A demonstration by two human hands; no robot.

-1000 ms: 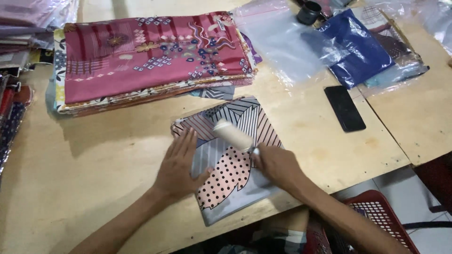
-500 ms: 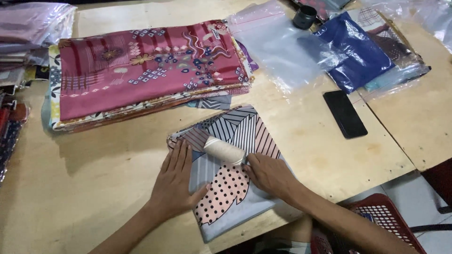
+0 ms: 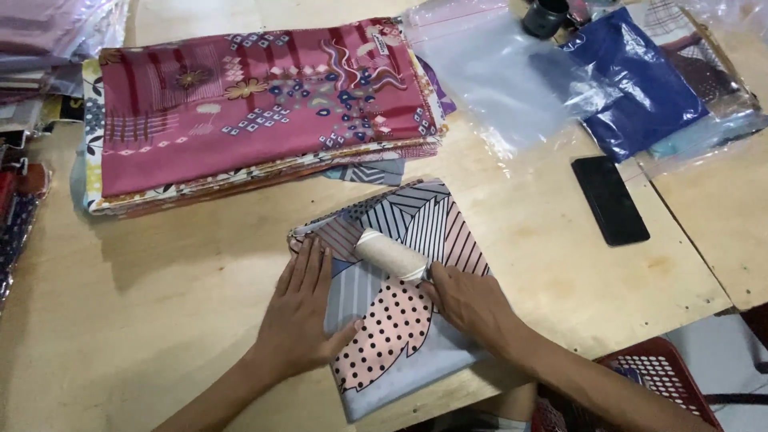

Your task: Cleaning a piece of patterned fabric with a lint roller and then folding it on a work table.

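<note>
Head view: a white lint roller (image 3: pixel 390 254) is gripped by the right hand (image 3: pixel 472 300), its long axis slanting up-left across the folded patterned scarf (image 3: pixel 400 320), whose left edge is pinned under the flat, open left hand (image 3: pixel 300 312).

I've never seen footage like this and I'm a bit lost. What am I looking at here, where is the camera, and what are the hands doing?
The camera sits on a person's head and looks down at their own two bare hands over a wooden table. The left hand lies flat on a folded patterned cloth, pinning it down. The right hand holds the handle of a white roller that rests on the cloth. Behind lies a stack of folded cloths, pink on top. To the right are a clear plastic bag, a blue cloth in plastic and a black phone. A red basket shows below the table edge.
</note>
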